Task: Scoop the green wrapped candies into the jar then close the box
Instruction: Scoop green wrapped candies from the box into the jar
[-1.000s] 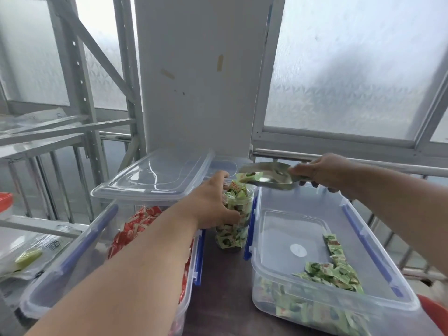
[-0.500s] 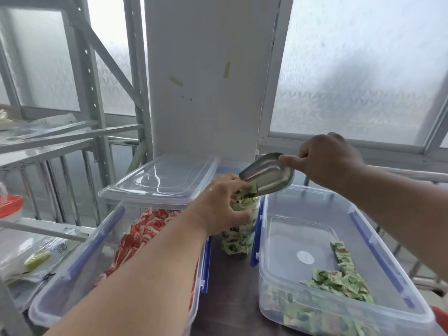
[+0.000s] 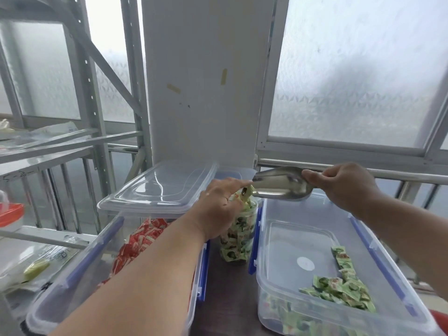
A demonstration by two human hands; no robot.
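A clear jar point(image 3: 238, 235) full of green wrapped candies stands between two plastic boxes. My left hand point(image 3: 219, 209) grips the jar near its top, forefinger stretched toward the scoop's mouth. My right hand point(image 3: 344, 187) holds the handle of a metal scoop point(image 3: 282, 183), which lies almost level just above the jar's opening. A candy sits at the jar's mouth under the scoop's lip. The right box point(image 3: 274, 241) is open, with green candies point(image 3: 339, 287) heaped in its near right corner.
The left box point(image 3: 80, 270) holds red wrapped candies point(image 3: 138, 243); a clear lid point(image 3: 160, 187) lies across its far end. A grey metal shelf rack point(image 3: 60, 146) stands at the left with bags and a red-lidded container point(image 3: 11, 214). A window rail runs behind.
The scoop tipped steeply over the jar half a second ago and has swung back to nearly level. My left hand stays on the jar. The camera moved closer and lower.
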